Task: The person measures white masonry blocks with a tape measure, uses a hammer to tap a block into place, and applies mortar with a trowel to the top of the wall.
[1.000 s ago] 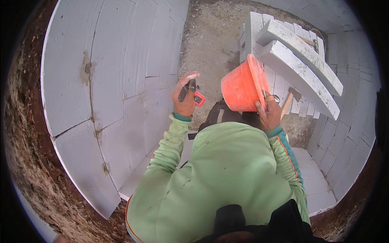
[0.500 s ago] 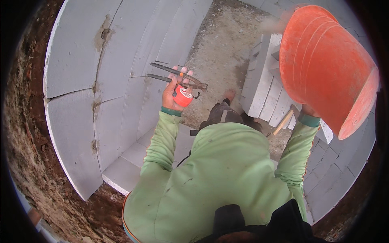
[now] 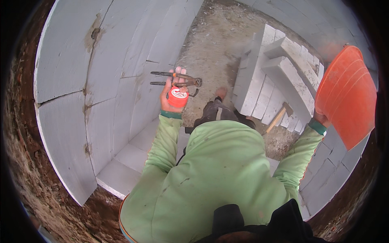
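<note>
Palm up, my left hand (image 3: 173,97) holds a pair of pincers (image 3: 187,82) with dark handles, their jaws pointing right. A round red tape measure (image 3: 177,97) with a white label and a black hook sits in the same palm. Out to the right, my right hand (image 3: 321,118) grips an orange bucket (image 3: 347,95), tilted on its side; the bucket hides part of the fingers. Below a stack of pale blocks (image 3: 259,73) lies a hammer (image 3: 277,118) with a wooden handle.
A pale block wall (image 3: 65,133) rises on my left, with a low block ledge (image 3: 121,174) at its foot. Another block wall (image 3: 328,170) stands on the right. Bare dirt floor (image 3: 214,44) runs between, and my foot (image 3: 221,92) is on it.
The bucket has swung down and outward to the right, uncovering more of the stacked blocks. My left hand still holds the pincers and tape measure, now turned slightly.
</note>
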Available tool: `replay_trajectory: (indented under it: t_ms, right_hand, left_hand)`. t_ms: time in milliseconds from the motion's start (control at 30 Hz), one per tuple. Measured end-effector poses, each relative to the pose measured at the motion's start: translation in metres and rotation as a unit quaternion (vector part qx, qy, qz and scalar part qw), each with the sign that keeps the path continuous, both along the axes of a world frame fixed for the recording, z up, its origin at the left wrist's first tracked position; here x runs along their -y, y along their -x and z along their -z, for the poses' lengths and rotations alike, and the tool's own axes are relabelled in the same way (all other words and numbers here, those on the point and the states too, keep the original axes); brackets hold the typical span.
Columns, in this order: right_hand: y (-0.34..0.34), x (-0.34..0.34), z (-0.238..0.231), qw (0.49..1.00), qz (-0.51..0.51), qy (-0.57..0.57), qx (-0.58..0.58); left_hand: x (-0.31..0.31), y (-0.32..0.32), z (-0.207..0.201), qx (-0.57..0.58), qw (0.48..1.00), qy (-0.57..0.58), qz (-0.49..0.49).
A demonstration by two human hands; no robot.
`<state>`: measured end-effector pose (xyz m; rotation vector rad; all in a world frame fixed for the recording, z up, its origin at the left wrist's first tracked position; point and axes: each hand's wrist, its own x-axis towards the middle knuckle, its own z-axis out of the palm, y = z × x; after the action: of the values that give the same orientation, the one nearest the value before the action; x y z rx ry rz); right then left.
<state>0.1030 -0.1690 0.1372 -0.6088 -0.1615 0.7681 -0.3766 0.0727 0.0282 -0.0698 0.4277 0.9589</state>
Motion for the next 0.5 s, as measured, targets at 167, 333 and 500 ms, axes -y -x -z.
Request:
replay_trajectory:
  t_ms: [167,333,500]
  right_hand:
    - [-0.004,0.007,0.049,0.978,0.125,0.130,0.106]
    - [-0.040,0.040,0.079,0.909,0.250,0.328,-0.063]
    - [-0.071,0.063,0.014,0.981,0.172,0.084,-0.022]
  left_hand:
    - [-0.002,-0.017,-0.008,0.025,1.000,0.002,0.008]
    - [-0.006,-0.039,-0.024,0.007,0.999,-0.041,0.028]
    - [-0.005,-0.041,-0.023,0.010,0.995,-0.083,0.060]
